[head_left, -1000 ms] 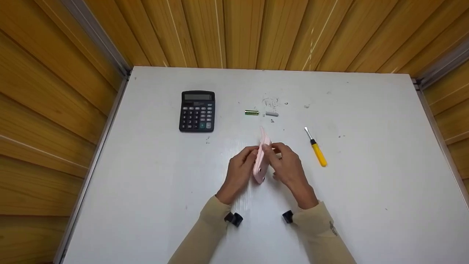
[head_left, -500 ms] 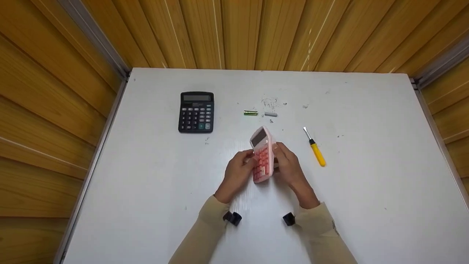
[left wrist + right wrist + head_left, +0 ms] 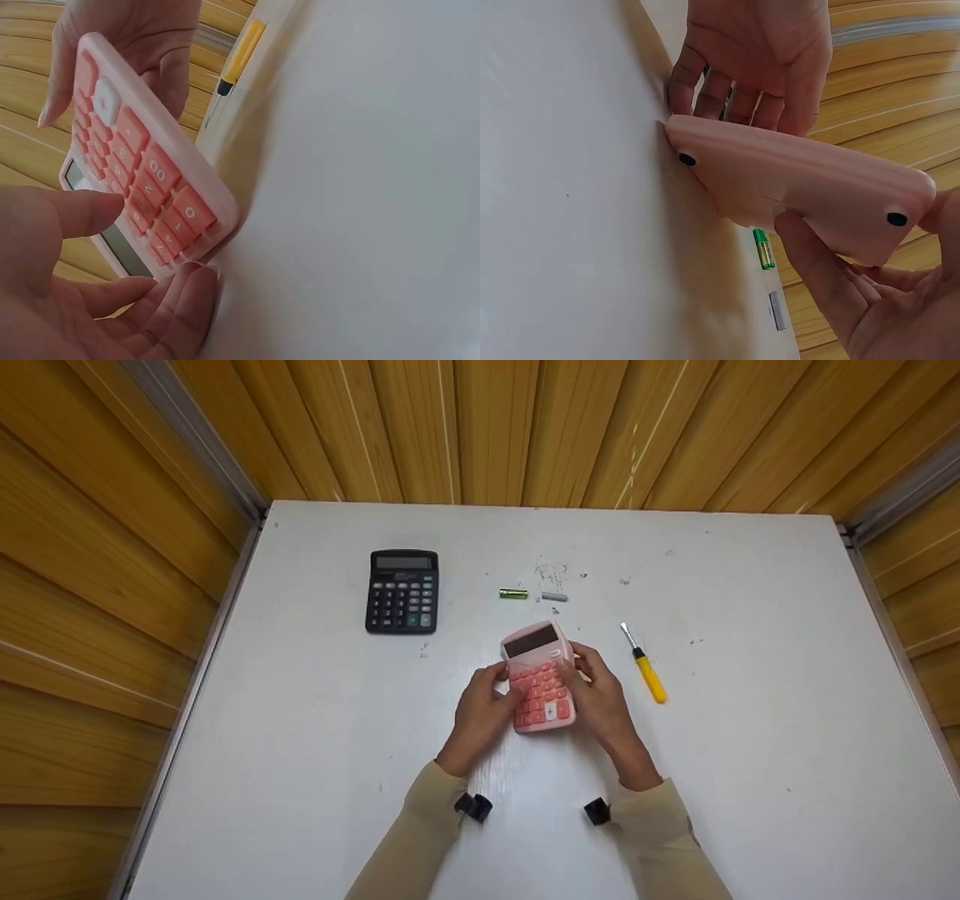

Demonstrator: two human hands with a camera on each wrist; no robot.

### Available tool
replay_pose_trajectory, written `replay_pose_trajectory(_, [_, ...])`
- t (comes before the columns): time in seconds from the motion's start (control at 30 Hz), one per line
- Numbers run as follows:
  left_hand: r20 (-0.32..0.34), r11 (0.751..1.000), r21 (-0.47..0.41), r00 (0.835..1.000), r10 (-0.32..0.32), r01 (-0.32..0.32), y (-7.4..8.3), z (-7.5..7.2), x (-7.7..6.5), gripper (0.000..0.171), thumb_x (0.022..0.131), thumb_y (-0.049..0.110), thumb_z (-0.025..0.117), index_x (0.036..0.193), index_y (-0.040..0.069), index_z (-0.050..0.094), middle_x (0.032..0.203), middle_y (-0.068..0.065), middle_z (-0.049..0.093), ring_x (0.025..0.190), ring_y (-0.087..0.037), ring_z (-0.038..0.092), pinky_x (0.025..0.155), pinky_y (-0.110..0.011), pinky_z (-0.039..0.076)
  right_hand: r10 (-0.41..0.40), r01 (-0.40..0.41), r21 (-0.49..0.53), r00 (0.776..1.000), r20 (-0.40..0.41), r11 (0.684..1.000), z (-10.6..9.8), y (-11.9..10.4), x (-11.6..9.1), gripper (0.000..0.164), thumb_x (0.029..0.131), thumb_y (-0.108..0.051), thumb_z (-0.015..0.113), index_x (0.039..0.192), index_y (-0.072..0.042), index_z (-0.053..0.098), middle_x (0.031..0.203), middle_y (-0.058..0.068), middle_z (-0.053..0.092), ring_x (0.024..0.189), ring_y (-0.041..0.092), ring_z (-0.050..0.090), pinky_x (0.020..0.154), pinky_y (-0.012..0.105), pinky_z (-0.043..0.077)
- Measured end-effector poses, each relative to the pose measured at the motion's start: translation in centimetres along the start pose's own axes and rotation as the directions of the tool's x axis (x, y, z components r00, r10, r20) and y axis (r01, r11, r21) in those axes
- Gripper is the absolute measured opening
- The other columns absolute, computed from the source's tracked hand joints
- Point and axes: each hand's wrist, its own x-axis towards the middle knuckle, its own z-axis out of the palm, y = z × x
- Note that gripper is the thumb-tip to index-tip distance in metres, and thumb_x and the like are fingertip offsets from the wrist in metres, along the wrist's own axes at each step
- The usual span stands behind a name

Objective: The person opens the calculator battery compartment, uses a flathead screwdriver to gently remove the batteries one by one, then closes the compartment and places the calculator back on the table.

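Note:
Between both hands, a pink calculator (image 3: pixel 541 690) is held tilted above the white table, its keys and dark display turned up. My left hand (image 3: pixel 484 712) grips its left side, thumb over the keys and fingers at the edge and beneath. On the right side, my right hand (image 3: pixel 600 697) holds it with the thumb near the keys on the front and fingers behind. The right wrist view shows the calculator's back (image 3: pixel 795 187), with dark round feet and a finger pressed against it. Part of the keypad is hidden by the thumbs.
A black calculator (image 3: pixel 403 591) lies at the back left of the white table (image 3: pixel 300 780). Behind the hands are a green battery (image 3: pixel 514 594) and a grey battery (image 3: pixel 555 596). To the right lies a screwdriver (image 3: pixel 645 666) with a yellow handle. Wood-patterned walls (image 3: pixel 495 427) stand around the table.
The pink calculator has turned from edge-on, through a half turn of its face, to showing its keys and display upward. Both hands have kept hold of it and shifted slightly apart.

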Motion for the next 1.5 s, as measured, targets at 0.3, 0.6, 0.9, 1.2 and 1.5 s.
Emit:
replay_pose_trajectory(0.3, [0.003,1.000,0.023,1.000,0.011,-0.011,-0.2,-0.2,0.1,0.057,0.102,0.024,0.066,0.152,0.001,0.053,0.124,-0.006,0.062,0.096,-0.015,0.059,0.085,-0.035,0.051,0.083,-0.083,-0.045,0.996,-0.016,0.996,-0.6,0.8,0.1,0.055,0.116,-0.033,0.041,0.166,-0.009,0.038,0.163,0.014,0.046,0.151,0.032,0.041,0.123,0.049,0.031])
replay_pose_trajectory(0.6, [0.003,0.999,0.029,1.000,-0.016,0.016,-0.3,-0.4,0.3,0.054,0.101,0.013,0.067,0.153,0.003,0.054,0.116,-0.004,0.063,0.096,-0.015,0.060,0.087,-0.035,0.052,0.122,-0.125,-0.141,0.992,-0.025,0.982,-1.3,0.6,0.3,0.051,0.117,-0.027,0.037,0.165,-0.014,0.039,0.167,0.008,0.040,0.157,0.030,0.030,0.125,0.047,0.025])
replay_pose_trajectory(0.9, [-0.011,0.997,0.065,0.999,0.030,-0.029,-0.4,-0.6,0.3,0.053,0.100,0.008,0.069,0.152,0.005,0.057,0.109,-0.006,0.067,0.092,-0.017,0.064,0.086,-0.037,0.054,0.113,-0.132,-0.289,0.990,-0.084,0.948,-1.7,1.4,0.4,0.047,0.115,-0.022,0.046,0.160,-0.012,0.048,0.121,0.018,0.061,0.105,0.031,0.052,0.091,0.043,0.046])
replay_pose_trajectory(1.2, [-0.026,0.993,0.119,1.000,0.001,0.002,0.0,-0.3,0.3,0.053,0.101,0.005,0.070,0.152,0.007,0.059,0.106,-0.003,0.067,0.086,-0.015,0.059,0.081,-0.034,0.051,0.108,-0.118,-0.341,0.993,-0.046,0.933,-1.7,2.3,0.6,0.049,0.113,-0.015,0.046,0.159,0.000,0.046,0.122,0.020,0.059,0.106,0.032,0.053,0.092,0.042,0.046])
replay_pose_trajectory(1.5, [-0.040,0.988,0.157,0.999,0.003,0.003,0.0,0.0,0.2,0.038,0.105,0.006,0.063,0.142,-0.002,0.064,0.112,-0.006,0.067,0.105,-0.021,0.064,0.095,-0.041,0.053,0.109,-0.132,-0.370,0.991,-0.082,0.919,-1.8,2.4,0.2,0.041,0.113,-0.015,0.051,0.147,0.006,0.057,0.127,0.022,0.062,0.109,0.033,0.058,0.098,0.044,0.051])
